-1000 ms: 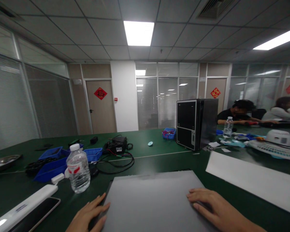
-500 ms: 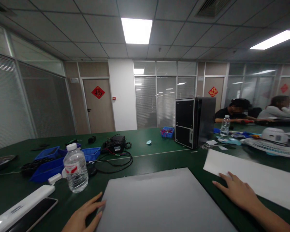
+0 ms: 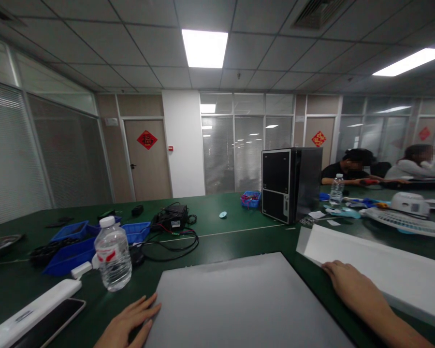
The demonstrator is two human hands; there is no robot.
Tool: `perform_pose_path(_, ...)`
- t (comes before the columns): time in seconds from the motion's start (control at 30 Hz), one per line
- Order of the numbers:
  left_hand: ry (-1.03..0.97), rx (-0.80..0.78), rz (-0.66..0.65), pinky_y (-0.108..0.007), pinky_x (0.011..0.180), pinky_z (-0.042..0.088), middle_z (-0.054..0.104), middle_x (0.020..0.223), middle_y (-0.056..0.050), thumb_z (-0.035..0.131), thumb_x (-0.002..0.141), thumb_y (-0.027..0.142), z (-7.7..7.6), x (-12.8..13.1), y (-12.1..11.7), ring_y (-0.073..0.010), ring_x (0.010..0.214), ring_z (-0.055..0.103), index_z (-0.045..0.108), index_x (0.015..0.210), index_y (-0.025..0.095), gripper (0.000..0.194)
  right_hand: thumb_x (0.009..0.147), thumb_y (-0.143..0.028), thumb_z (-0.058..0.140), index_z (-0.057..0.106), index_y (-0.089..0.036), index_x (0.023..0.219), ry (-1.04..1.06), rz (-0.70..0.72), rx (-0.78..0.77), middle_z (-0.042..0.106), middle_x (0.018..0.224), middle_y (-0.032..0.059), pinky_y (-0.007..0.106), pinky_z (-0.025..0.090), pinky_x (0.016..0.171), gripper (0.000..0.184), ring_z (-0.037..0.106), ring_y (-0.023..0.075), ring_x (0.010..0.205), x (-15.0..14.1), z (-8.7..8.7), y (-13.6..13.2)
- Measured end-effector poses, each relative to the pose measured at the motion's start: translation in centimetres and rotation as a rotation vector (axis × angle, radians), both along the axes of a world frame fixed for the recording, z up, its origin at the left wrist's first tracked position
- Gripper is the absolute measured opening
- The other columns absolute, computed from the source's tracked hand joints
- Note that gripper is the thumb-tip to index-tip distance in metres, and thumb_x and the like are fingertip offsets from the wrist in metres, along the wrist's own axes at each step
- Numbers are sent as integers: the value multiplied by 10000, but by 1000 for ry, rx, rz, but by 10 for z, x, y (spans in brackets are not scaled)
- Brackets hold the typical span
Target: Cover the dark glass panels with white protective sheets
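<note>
In front of me lies a flat grey rectangular panel (image 3: 239, 299) with a dark right edge. My left hand (image 3: 130, 321) rests at the panel's left edge, fingers stretched out and touching it. To the right, my right hand (image 3: 355, 287) has its fingers bent together over the near edge of a long white box (image 3: 384, 256). The box's left end and near side now show, and its near side looks slightly raised. My right thumb is hidden.
Left of the panel stand a water bottle (image 3: 113, 253), a white power strip-like bar (image 3: 36, 307) and a phone (image 3: 47, 324). Behind are blue trays (image 3: 70, 256), a black adapter with cables (image 3: 174, 217) and a computer tower (image 3: 292, 183). Two people sit at the far right.
My right hand's spread fingers have drawn together at the white box's near edge. The box looks tilted, with its side and end showing. My left hand has barely moved.
</note>
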State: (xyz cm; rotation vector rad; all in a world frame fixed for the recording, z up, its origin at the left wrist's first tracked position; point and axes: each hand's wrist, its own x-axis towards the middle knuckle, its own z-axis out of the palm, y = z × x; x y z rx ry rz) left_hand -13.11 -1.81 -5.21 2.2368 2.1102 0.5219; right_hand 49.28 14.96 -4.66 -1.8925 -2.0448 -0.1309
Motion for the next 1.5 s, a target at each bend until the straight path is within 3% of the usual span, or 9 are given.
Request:
perform_pose_path(0.13,8,28,-23,-512,1161,434,607,1467,38,403,986,513,1,0,3,-275,1411,532,707,1306,379,461,1023,-358,282,716,-191,1061,44,-63,22,776,980,153,464,530,783,466,738,324,887,-12,15,-9)
perform_pose_path(0.23,20,66,-29,-509,1133,464,631,1441,32,426,980,496,0,-1,2,-277,1380,563,724,1278,384,436,1030,-440,307,696,-213,1075,42,-9,135,781,1004,124,447,540,746,452,744,314,870,-31,28,-21)
perform_pose_path(0.37,42,109,-34,-507,1093,498,658,1411,18,451,969,488,2,0,-1,-281,1334,608,737,1259,375,422,1020,-409,418,705,-251,1056,16,346,285,787,1030,64,368,556,795,330,752,240,894,-68,37,-48)
perform_pose_path(0.47,53,157,-41,-492,1070,519,683,1381,6,481,961,460,4,2,-1,-278,1299,639,747,1243,367,398,1018,-338,451,713,-269,1049,-39,648,308,785,993,34,333,549,811,272,745,198,880,-95,39,-69)
perform_pose_path(0.53,59,181,-45,-482,1051,533,694,1365,4,497,957,449,5,3,-1,-277,1279,654,751,1232,371,382,1017,-328,470,716,-271,1055,-50,720,285,780,984,31,334,545,831,255,736,192,886,-105,39,-75)
perform_pose_path(0.8,65,197,-54,-476,1030,539,703,1349,-2,501,951,432,7,5,1,-276,1258,668,764,1210,362,376,1028,-363,418,776,-235,1012,-95,439,151,790,1009,85,419,554,864,381,733,261,918,-74,33,-46)
perform_pose_path(1.1,-23,213,-34,-462,1044,554,715,1341,16,596,915,414,3,2,-2,-282,1255,677,765,1201,384,334,1043,-417,455,751,-273,1134,86,752,-16,772,1105,56,398,536,986,342,705,229,1035,-98,47,-70)
perform_pose_path(1.33,-57,244,-45,-430,1022,581,735,1310,32,630,898,417,5,4,-1,-271,1224,699,778,1165,394,306,1004,-412,498,782,-265,1107,73,571,58,786,1092,68,435,570,945,335,726,266,1023,-78,38,-55)
perform_pose_path(1.5,-28,254,-40,-449,1031,553,736,1305,10,608,899,428,4,4,-1,-277,1221,699,782,1165,378,322,1034,-420,468,768,-268,1114,119,691,-32,773,1107,62,396,553,971,345,710,235,1044,-89,43,-65)
